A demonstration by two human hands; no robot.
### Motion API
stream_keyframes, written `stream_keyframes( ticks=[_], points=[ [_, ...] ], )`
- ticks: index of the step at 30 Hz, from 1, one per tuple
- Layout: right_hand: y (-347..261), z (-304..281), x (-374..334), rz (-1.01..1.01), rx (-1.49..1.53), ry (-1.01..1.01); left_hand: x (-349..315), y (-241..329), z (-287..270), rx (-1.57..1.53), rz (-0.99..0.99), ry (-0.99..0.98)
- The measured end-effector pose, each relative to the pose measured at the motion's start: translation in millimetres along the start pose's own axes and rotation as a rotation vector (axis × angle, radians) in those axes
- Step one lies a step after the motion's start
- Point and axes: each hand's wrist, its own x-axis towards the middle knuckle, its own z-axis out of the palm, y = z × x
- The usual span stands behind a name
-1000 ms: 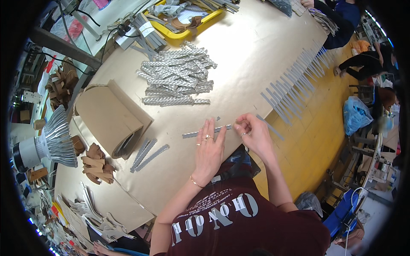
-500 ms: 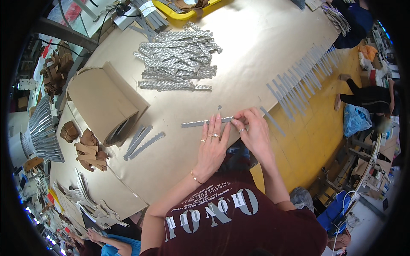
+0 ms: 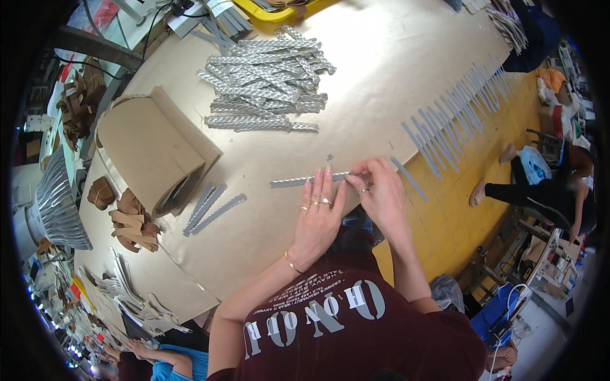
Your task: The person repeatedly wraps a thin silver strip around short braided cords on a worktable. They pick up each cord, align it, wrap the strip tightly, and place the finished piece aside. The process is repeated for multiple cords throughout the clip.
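Observation:
A narrow grey strip with a silvery-white braid along its far edge lies on the paper-covered table close in front of me. My left hand rests flat over its middle, fingers stretched out and pressing down. At the strip's right end, my right hand is closed, thumb and fingertips pinching the tip; the fingers partly hide that end. Just beyond my fingertips is a small grey scrap. A single loose grey strip lies right of my right hand, at the table edge.
Silvery braided cords are piled at the far side. Several grey strips overhang the right edge. Left stand a rolled cardboard sleeve, finished-looking strips and brown pieces. A yellow tray sits far off; a person is at right.
Both hands keep nearly the same hold on the strip; my right fingers have shifted very slightly. The view has moved a little. At right, the other person's legs have changed position.

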Motion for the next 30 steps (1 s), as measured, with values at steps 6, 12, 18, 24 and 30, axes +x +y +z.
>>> stream_keyframes(
  ticks=[6, 12, 18, 24, 30],
  points=[
    [2, 2, -6, 0.094, 0.020, -0.031, 1, 1, 0, 0.010, -0.001, 0.019],
    [2, 0, -6, 0.049, -0.035, -0.022, 1, 1, 2, 0.001, -0.004, 0.029],
    [-1, 0, -4, 0.078, -0.031, -0.029, 2, 1, 0, 0.080, 0.012, 0.030],
    [-5, 1, -3, 0.152, -0.026, -0.059, 3, 2, -3, 0.080, 0.015, 0.015],
    [-16, -4, -5, 0.053, -0.171, -0.125, -1, 5, -2, 0.047, -0.002, 0.027]
  ],
)
